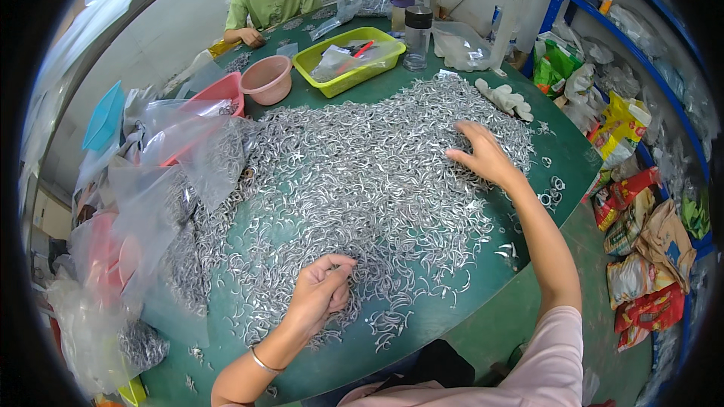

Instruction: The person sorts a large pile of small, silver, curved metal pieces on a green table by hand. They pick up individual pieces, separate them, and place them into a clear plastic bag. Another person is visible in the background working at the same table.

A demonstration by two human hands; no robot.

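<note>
A broad heap of small curved silvery metal pieces (362, 169) covers much of the green tabletop (452, 305). At the near edge of the heap is my left hand (325, 288), its fingers curled with thumb and index finger close together; whether a piece is between them cannot be told. A metal bangle circles that wrist. My right hand (481, 152) is over the right part of the heap, thumb and fingers spread apart, with nothing seen in it. Beyond it, a white glove (503, 98) lies at the heap's far right edge.
Plastic bags of metal pieces (184, 260) crowd the left side. A pink bowl (266, 82), a yellow-green basket (350, 82) and a clear bottle (417, 39) stand at the back. Another person (271, 0) sits across the table. A blue shelf rack (616, 22) with bags is at right.
</note>
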